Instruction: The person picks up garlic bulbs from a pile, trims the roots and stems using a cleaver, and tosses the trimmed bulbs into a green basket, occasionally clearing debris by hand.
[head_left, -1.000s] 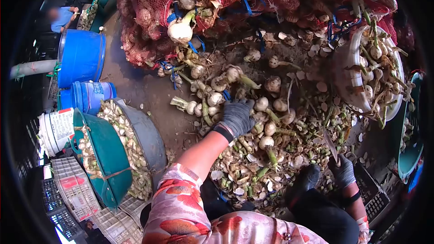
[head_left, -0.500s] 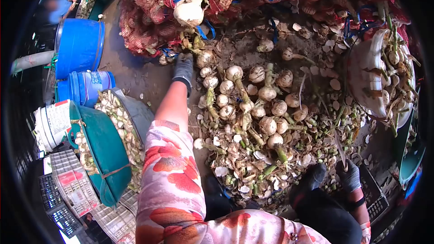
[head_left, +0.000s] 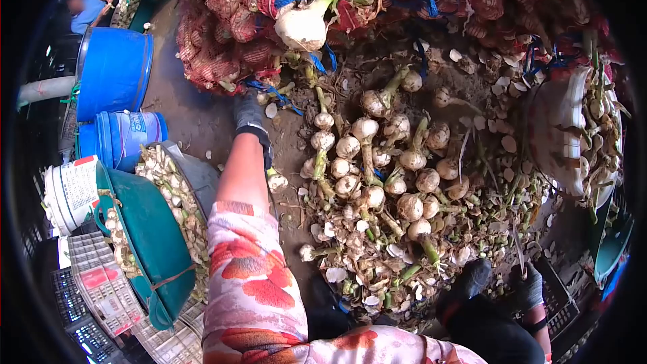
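Note:
My left hand (head_left: 249, 116), in a grey glove, reaches to the lower edge of a red mesh bag (head_left: 232, 40) of bulbs with blue ties. Its fingertips are hidden there, so I cannot see whether they grip anything. Low on the right, my gloved right hand (head_left: 530, 288) is closed around a knife (head_left: 517, 251), blade pointing up and away from me. Between my hands lies a heap of garlic bulbs (head_left: 410, 207) with thick stems, among cut stems and peelings. One large clean white bulb (head_left: 301, 29) rests against the bags.
At the right stands a white bucket (head_left: 563, 128) packed with stemmed bulbs. Along the left are blue tubs (head_left: 114, 71), a green tub (head_left: 158, 249) and a grey basin (head_left: 195, 172) of trimmed pieces. Another person (head_left: 86, 10) is at the far upper left.
My left hand has shifted left toward the bag's edge. The bulb beside it is gone from there, and another stemmed bulb now lies at the heap's far side. The view has shifted slightly.

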A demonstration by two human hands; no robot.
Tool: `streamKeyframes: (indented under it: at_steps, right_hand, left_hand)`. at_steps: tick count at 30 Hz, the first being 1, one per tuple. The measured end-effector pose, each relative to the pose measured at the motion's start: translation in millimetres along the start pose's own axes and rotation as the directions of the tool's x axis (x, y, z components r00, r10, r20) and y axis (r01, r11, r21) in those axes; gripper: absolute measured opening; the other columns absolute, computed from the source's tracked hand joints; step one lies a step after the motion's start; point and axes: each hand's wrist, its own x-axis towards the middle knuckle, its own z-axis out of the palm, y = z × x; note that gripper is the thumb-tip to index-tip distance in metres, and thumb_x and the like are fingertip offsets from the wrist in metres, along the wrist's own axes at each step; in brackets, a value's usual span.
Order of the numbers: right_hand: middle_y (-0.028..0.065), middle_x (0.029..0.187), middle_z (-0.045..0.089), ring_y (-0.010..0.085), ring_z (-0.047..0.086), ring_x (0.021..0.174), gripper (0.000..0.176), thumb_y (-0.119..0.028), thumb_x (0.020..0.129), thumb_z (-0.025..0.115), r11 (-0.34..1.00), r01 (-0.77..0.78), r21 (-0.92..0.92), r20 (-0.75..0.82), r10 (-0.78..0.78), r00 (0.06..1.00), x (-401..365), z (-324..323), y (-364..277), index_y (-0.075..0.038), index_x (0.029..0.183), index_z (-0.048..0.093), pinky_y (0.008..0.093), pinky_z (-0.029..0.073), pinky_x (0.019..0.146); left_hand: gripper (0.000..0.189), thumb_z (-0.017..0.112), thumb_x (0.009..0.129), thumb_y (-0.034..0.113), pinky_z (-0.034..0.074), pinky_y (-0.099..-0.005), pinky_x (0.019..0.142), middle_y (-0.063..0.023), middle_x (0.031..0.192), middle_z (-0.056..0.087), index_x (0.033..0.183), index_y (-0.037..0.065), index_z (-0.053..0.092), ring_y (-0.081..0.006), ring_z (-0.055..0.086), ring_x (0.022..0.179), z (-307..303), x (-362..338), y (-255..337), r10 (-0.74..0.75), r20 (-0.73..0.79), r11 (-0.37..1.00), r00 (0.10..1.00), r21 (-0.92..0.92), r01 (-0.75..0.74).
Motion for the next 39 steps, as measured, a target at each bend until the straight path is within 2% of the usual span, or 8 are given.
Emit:
streamKeyframes:
  at_steps: [2, 5, 10, 22, 27, 32, 36, 39]
  right_hand:
    - [0.0028, 0.067, 0.059, 0.0071, 0.052, 0.064, 0.009, -0.008, 0.086, 0.068, 1.000, -0.018, 0.005, 0.001, 0.018, 1.000, -5, 3, 8, -0.003, 0.085, 0.061, 0.0297, 0.046, 0.057]
    - [0.0035, 0.066, 0.058, 0.0086, 0.051, 0.062, 0.011, -0.010, 0.085, 0.069, 0.994, 0.061, -0.091, -0.009, -0.062, 0.998, -7, 4, 10, -0.003, 0.085, 0.060, 0.0311, 0.045, 0.056]
    - [0.0062, 0.067, 0.061, 0.0108, 0.052, 0.062, 0.010, -0.010, 0.084, 0.069, 0.995, 0.069, -0.071, -0.037, -0.072, 0.997, -5, 5, 18, -0.003, 0.086, 0.062, 0.0328, 0.047, 0.058]
    - [0.0151, 0.074, 0.064, 0.0203, 0.057, 0.064, 0.018, -0.013, 0.083, 0.072, 0.993, 0.045, -0.113, -0.008, -0.046, 0.999, -8, 2, 9, -0.002, 0.093, 0.063, 0.0374, 0.049, 0.064]
    - [0.0179, 0.083, 0.068, 0.0233, 0.065, 0.073, 0.026, -0.016, 0.082, 0.075, 0.992, 0.084, -0.095, -0.039, -0.088, 0.995, -9, -1, -10, -0.002, 0.101, 0.064, 0.0373, 0.051, 0.070]
    - [0.0192, 0.081, 0.066, 0.0291, 0.065, 0.072, 0.028, -0.021, 0.082, 0.075, 0.989, 0.081, -0.127, -0.015, -0.083, 0.996, -9, -7, -1, -0.003, 0.100, 0.064, 0.0384, 0.051, 0.070]
    - [0.0200, 0.080, 0.065, 0.0349, 0.064, 0.072, 0.029, -0.023, 0.082, 0.075, 0.995, 0.055, -0.084, -0.009, -0.056, 0.998, -10, -10, 4, -0.004, 0.099, 0.064, 0.0400, 0.051, 0.068]
    - [0.0199, 0.080, 0.065, 0.0355, 0.065, 0.072, 0.029, -0.025, 0.082, 0.076, 0.981, 0.106, -0.161, -0.005, -0.108, 0.994, -4, -12, -2, -0.004, 0.098, 0.064, 0.0402, 0.051, 0.068]
  left_hand:
    - [0.052, 0.047, 0.096, 0.042, 0.046, -0.0371, 0.095, -0.0096, 0.123, 0.064, 0.127, 0.002, 0.058, -0.0259, 0.059, 0.109, -65, 105, -91, -0.429, 0.453, 0.776, 0.781, -0.256, 0.576]
    - [0.053, 0.063, 0.085, 0.043, 0.048, -0.0352, 0.091, -0.0093, 0.111, 0.068, 0.123, 0.005, 0.062, -0.0230, 0.063, 0.099, -8, -84, 41, 0.143, 0.124, 0.985, 0.982, 0.076, -0.153]
    - [0.062, 0.069, 0.081, 0.045, 0.042, -0.0370, 0.104, -0.0159, 0.127, 0.063, 0.125, 0.003, 0.059, -0.0287, 0.053, 0.126, 37, -37, 46, -0.083, -0.053, 0.688, 0.995, 0.719, 0.096]
    - [0.069, 0.058, 0.085, 0.063, 0.045, -0.0424, 0.097, -0.0246, 0.114, 0.065, 0.124, 0.005, 0.059, -0.0332, 0.061, 0.111, 129, -111, 121, 0.538, 0.231, 0.567, 0.811, 0.613, -0.551]
    - [0.043, 0.060, 0.088, 0.026, 0.049, -0.0415, 0.089, -0.0206, 0.112, 0.065, 0.125, 0.005, 0.055, -0.0362, 0.063, 0.101, 161, -87, 127, 0.129, 0.349, 0.559, 0.928, 0.747, -0.359]
    - [0.065, 0.059, 0.073, -0.010, 0.042, -0.0385, 0.105, -0.0185, 0.125, 0.052, 0.134, 0.008, 0.045, -0.0326, 0.053, 0.117, 144, -247, 138, 0.521, 0.644, 0.423, 0.560, 0.376, -0.825]
    - [0.060, 0.054, 0.078, -0.013, 0.047, -0.0353, 0.098, -0.0141, 0.122, 0.053, 0.134, 0.003, 0.040, -0.0253, 0.056, 0.112, 179, -312, 158, 0.512, 0.693, 0.820, 0.508, -0.218, -0.530]
    - [0.066, 0.065, 0.075, -0.002, 0.047, -0.0406, 0.099, -0.0184, 0.119, 0.056, 0.135, 0.006, 0.041, -0.0304, 0.059, 0.112, 234, -344, 196, 0.462, 0.793, 0.544, 0.398, 0.101, -0.833]
